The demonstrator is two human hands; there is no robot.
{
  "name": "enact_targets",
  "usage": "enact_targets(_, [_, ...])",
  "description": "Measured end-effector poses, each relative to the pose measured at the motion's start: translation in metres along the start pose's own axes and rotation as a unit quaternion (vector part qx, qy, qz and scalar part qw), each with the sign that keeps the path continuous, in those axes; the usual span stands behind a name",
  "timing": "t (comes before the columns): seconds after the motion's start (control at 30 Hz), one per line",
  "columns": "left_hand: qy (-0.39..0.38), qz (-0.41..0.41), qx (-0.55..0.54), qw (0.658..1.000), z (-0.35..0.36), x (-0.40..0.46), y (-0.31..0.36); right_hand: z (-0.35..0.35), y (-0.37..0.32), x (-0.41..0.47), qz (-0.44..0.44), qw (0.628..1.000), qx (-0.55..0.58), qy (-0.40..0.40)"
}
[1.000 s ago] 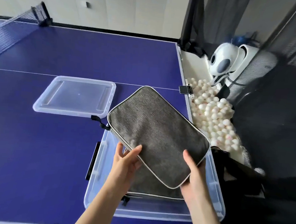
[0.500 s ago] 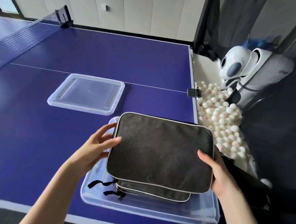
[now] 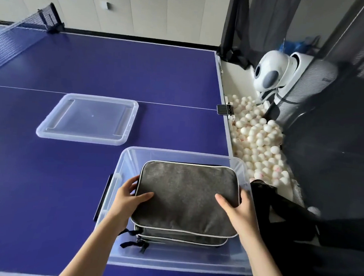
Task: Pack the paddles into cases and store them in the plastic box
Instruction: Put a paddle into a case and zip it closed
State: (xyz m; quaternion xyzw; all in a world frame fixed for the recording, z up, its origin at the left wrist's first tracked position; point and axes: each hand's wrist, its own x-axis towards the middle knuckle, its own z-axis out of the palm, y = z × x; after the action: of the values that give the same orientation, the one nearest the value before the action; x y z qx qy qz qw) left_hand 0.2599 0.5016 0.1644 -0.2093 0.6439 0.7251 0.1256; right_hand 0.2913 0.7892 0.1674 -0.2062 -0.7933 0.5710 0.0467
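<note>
Case: top grey case point(image 3: 186, 194) gripped at both side edges.
Hands: left hand point(image 3: 129, 201), right hand point(image 3: 239, 208), thumbs on top.
Advice: lower square onto stack beneath the grip, inside plastic box point(image 3: 129, 162).

two bare forearms enter from the bottom edge of the frame, no sleeves on them. the left hand point(image 3: 127, 200) and right hand point(image 3: 239, 211) wear no gloves, rings or watch; fingernails short, unpainted.
</note>
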Motion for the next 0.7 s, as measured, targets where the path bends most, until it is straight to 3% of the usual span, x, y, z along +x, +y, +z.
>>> enact_targets(0.17, [0.013, -0.001, 0.055, 0.998, -0.001, 0.011, -0.013, 0.009, 0.006, -0.007, 0.005, 0.997, -0.072, 0.009])
enact_targets(0.5, [0.013, -0.020, 0.076, 0.997, -0.005, 0.019, -0.030, 0.016, 0.018, -0.011, 0.015, 0.995, -0.100, 0.001])
enact_targets(0.7, [0.008, -0.017, 0.162, 0.987, -0.001, 0.016, -0.031, 0.018, 0.021, -0.011, 0.014, 0.991, -0.129, 0.005])
